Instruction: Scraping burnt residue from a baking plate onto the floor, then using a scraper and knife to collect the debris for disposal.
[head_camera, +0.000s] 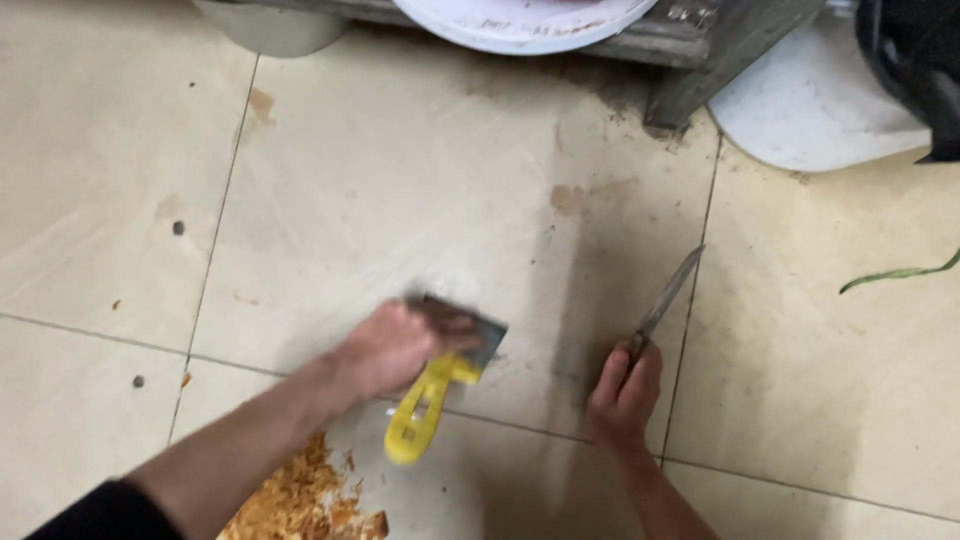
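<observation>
My left hand (400, 345) grips a scraper (440, 385) with a yellow handle, its dark blade pressed flat on the beige floor tile (400, 180); the hand and blade are blurred. My right hand (625, 390) holds a thin knife (668, 293) by its handle, the metal blade pointing away up and to the right, low over the tile close to a grout line. The two hands are about a hand's width apart.
Orange-brown scrapings (300, 500) lie heaped beside my left forearm. A grey wooden frame (700, 60) with a white round basin (520, 20) stands at the top. A white slab (810, 100) and a dark object (915, 60) sit top right. A green leaf (900, 272) lies right.
</observation>
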